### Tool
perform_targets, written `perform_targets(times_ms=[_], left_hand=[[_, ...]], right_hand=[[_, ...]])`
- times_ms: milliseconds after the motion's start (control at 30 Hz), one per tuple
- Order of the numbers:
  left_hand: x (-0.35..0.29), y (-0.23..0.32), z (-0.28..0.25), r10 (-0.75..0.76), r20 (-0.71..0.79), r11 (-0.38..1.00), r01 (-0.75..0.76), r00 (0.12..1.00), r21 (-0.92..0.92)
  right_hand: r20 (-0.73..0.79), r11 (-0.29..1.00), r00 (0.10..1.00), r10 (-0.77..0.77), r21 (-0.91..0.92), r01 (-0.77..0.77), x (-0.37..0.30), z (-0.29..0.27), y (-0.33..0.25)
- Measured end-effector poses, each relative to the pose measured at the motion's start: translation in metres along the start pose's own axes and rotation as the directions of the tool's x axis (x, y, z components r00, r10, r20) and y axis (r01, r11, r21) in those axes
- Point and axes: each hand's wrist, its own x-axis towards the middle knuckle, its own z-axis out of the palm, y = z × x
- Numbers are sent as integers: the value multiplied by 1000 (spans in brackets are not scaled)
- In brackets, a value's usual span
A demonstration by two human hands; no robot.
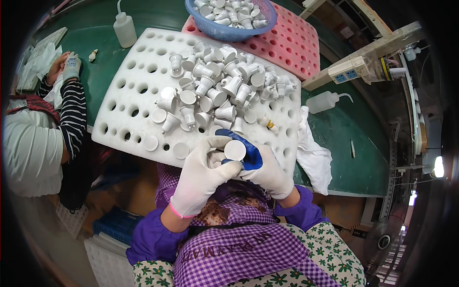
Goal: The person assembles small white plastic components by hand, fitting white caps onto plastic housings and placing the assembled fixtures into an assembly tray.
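My left hand (204,168), in a white glove with a pink cuff, and my right hand (266,167), in a white glove with blue-coated fingers, meet at the near edge of a white foam board (158,134). Between them is a white bulb housing (234,150), its round white face turned up. Blue fingers of the right hand wrap behind it; the left thumb and curled fingers close on its left and lower side. The housing's base is hidden. Just beyond lies a pile of similar white bulb housings (221,98), some with metal ends, and several loose white discs (181,150).
A blue basket (224,33) of housings stands on a pink foam board (299,40) at the back. Squeeze bottles (125,31) stand left and lie right. A white cloth (313,158) hangs over the green table (356,148). Another person's gloved hand (72,66) works at left.
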Motion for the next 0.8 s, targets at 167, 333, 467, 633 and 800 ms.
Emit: perform_targets(times_ms=[167, 333, 467, 633, 800], left_hand=[[-2, 2, -6, -74, -74, 994, 68, 994, -86], [1, -16, -14, -46, -37, 978, 37, 998, -208], [0, -10, -11, -78, -22, 957, 68, 997, -282], [1, -10, -14, -80, -44, 968, 67, 996, -243], [3, -10, -17, -66, -101, 980, 45, 993, -193]], right_hand=[[-14, 999, 999, 33, 1, -33, -2, 4, -8], [-3, 996, 997, 82, 17, -82, -2, 6, -6], [-32, 999, 999, 36, -24, -36, -1, 8, -5], [-26, 959, 997, -72, -276, 62, -1, 10, -10], [-10, 915, 996, -84, -397, 73, -3, 15, -20]])
